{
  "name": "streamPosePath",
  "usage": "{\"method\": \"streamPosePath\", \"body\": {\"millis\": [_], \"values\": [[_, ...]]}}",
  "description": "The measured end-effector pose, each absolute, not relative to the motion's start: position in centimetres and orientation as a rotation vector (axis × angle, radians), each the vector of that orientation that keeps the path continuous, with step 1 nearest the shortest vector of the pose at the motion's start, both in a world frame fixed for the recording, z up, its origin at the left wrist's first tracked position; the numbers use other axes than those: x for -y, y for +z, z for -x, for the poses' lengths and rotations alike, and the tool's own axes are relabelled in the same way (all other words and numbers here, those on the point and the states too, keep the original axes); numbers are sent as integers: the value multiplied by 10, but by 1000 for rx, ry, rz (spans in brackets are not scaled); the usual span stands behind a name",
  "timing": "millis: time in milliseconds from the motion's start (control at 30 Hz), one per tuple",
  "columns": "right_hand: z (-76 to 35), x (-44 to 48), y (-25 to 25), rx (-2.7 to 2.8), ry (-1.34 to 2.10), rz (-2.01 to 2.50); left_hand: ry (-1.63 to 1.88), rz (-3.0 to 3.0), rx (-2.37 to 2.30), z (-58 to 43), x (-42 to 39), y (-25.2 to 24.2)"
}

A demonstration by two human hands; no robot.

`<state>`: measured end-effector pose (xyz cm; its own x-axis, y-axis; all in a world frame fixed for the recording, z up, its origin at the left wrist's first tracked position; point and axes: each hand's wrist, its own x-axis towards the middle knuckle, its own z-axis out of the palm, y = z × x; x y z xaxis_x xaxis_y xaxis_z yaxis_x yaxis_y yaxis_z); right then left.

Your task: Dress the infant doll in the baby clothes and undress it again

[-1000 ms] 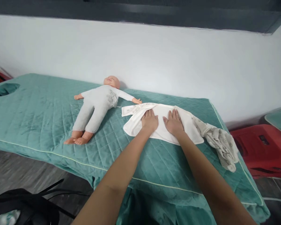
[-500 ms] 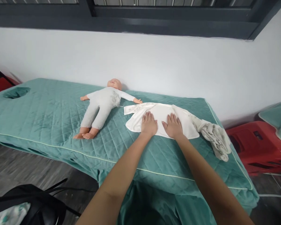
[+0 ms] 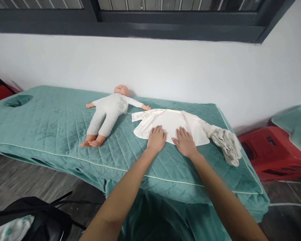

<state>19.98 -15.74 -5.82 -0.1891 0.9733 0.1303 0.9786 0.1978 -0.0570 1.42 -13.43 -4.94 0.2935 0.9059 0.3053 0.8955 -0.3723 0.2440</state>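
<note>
A white baby top [image 3: 169,117] lies spread out on the green quilted bed, its patterned sleeve pointing toward the doll. My left hand [image 3: 157,138] rests flat on the lower left part of the top, fingers stretched out. Flat on its lower right part lies my right hand [image 3: 185,141], fingers spread and thumb apart. At the top's right end is a crumpled grey-white cloth [image 3: 227,144]; whether the two are joined I cannot tell. To the left, a baby doll [image 3: 109,110] in a white body suit lies on its back with arms out, one hand close to the sleeve.
The green bed [image 3: 57,134] runs along a white wall [image 3: 190,73] under a dark window frame [image 3: 165,28]. A red plastic stool [image 3: 273,150] stands off the right end. At the lower left, a black chair [image 3: 47,217] holds a white-and-green cloth [image 3: 15,229].
Both hands have slid slightly toward me, to the lower edge of the top, still flat. The view has shifted a little. The doll stays in place.
</note>
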Motion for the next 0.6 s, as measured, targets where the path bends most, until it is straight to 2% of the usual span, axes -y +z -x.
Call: {"method": "streamPosePath", "body": {"millis": [200, 367, 467, 600], "values": [[-205, 192, -62, 2299, -68, 1759, 732, -2552, -1657, -4, 144, -52], [-215, 211, -59, 2233, 220, 1569, 751, -2516, -1648, -2, 144, -49], [-235, 207, -57, 1907, 384, 1459, 750, -2476, -1646, -2, 144, -47], [-283, 175, -56, 1326, 117, 1621, 774, -2425, -1646, -3, 143, -46]]}}
